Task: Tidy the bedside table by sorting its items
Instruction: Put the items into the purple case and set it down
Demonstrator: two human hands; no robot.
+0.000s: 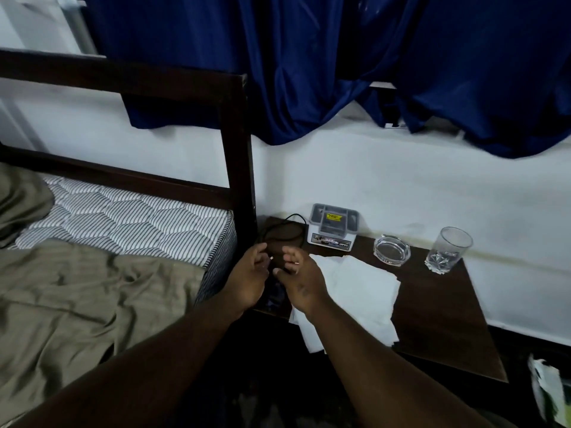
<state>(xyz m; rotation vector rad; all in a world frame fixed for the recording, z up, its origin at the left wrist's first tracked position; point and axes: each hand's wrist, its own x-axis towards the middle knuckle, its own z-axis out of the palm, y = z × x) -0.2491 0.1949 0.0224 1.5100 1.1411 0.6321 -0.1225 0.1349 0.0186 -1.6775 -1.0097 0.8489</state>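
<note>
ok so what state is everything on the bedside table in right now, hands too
black cable: loose loop on the table's rear left, not coiled up
grey box: upright by the wall
ashtray: upright, looks empty
drinking glass: upright, looks empty
white papers: loose flat pile, overhanging the table's front edge
left hand: fingers curled by the cable, grip unclear
right hand: fingers curled, grip unclear
</note>
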